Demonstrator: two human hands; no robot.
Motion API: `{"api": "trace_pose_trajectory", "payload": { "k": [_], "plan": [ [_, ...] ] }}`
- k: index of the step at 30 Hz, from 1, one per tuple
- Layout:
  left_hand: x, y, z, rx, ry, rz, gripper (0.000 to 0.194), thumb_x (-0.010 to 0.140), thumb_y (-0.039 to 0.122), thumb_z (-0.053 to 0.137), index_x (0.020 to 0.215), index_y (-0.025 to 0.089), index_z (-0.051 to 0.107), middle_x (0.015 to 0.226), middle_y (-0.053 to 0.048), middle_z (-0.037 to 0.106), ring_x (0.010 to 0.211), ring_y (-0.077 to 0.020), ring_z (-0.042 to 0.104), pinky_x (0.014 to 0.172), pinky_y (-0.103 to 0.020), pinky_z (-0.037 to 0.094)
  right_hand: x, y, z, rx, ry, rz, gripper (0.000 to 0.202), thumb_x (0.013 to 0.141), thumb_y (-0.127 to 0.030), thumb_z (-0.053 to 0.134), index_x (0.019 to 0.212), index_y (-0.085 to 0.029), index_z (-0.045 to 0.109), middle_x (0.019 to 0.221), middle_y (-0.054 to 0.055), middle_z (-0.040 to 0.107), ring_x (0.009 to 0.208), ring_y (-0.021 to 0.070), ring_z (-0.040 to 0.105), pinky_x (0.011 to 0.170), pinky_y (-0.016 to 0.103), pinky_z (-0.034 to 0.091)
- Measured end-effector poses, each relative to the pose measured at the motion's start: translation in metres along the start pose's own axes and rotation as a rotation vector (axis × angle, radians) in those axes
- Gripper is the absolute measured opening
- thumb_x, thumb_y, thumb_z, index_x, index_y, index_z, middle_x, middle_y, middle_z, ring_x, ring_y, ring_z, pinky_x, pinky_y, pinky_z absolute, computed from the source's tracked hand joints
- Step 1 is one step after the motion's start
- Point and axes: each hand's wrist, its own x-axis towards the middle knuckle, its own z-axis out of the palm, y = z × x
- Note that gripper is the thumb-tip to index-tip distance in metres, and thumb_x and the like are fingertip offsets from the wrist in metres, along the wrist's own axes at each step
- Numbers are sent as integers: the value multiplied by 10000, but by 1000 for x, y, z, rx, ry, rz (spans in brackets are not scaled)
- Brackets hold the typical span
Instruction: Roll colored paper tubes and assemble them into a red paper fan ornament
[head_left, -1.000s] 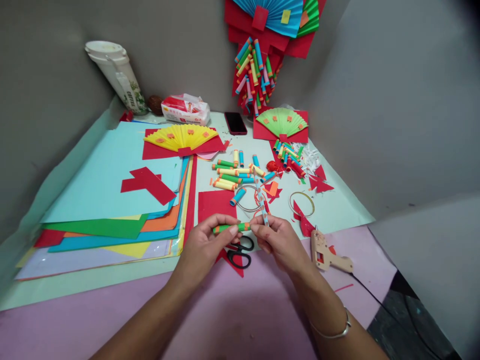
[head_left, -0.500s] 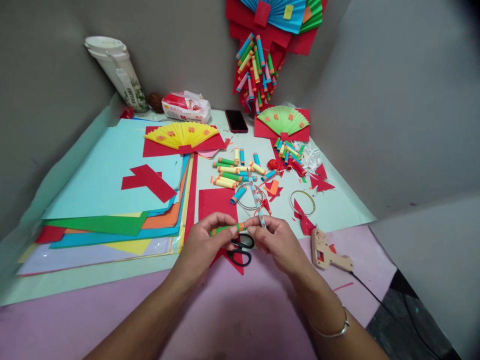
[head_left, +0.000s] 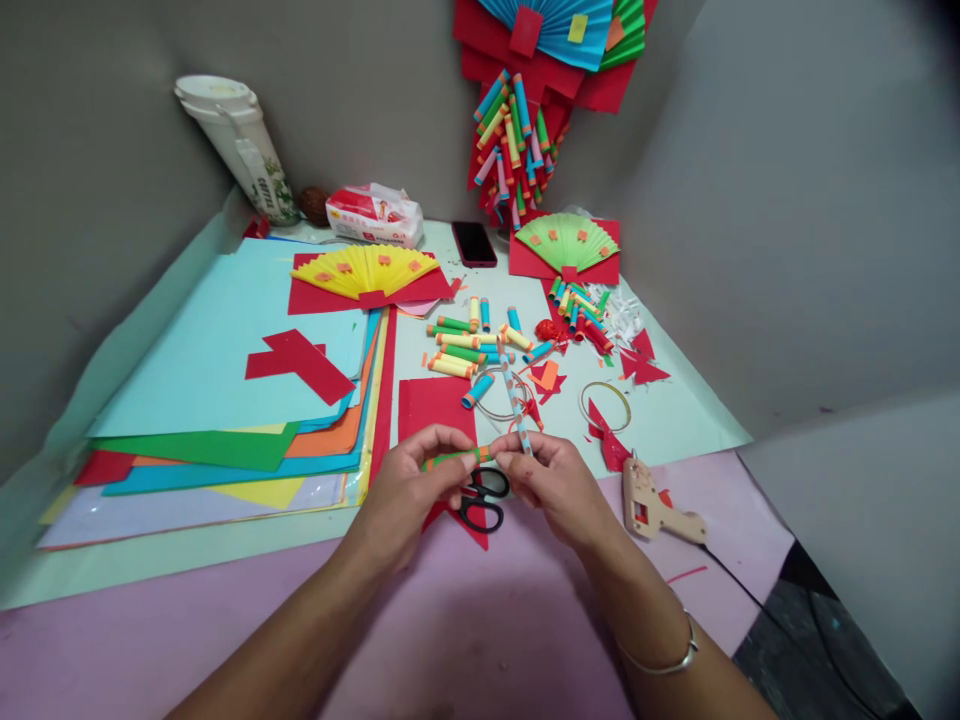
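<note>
My left hand (head_left: 412, 485) pinches a small green paper tube (head_left: 484, 454) with orange bands, its fingers covering part of it. My right hand (head_left: 551, 490) is closed around the lower end of a thin pale-blue stick with brownish spots (head_left: 514, 396), perhaps a paper straw, which points up and away. Its fingertips also meet the right end of the tube. Just below the tube lie black-handled scissors (head_left: 484, 515), resting partly on red paper. Beyond my hands are several rolled paper tubes (head_left: 459, 352) in yellow, green and blue, and a ring (head_left: 480, 408).
Stacked coloured paper (head_left: 225, 400) lies on the left. Yellow (head_left: 367, 270) and green (head_left: 568, 243) paper fans sit further back, with a phone (head_left: 474, 244) between. A glue gun (head_left: 656, 508) with its cord lies right, near another ring (head_left: 606, 405) and red scraps. A cup (head_left: 240, 150) stands back left.
The view has shifted very slightly. Both hands keep their hold on the tube and the stick, with no clear movement.
</note>
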Motion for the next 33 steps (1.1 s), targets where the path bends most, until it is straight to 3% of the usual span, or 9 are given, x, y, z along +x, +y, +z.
{"api": "trace_pose_trajectory", "payload": {
  "k": [33],
  "plan": [
    [0,-2,-2,78,-7,47,191,738,272,725,857,193,598,619,49,544,553,-106,466,583,-252,385,0,0,-1,-73,17,-12,169,813,-317,620,876,-173,683,513,-75,408,476,74,313,471,218,234]
  ]
}}
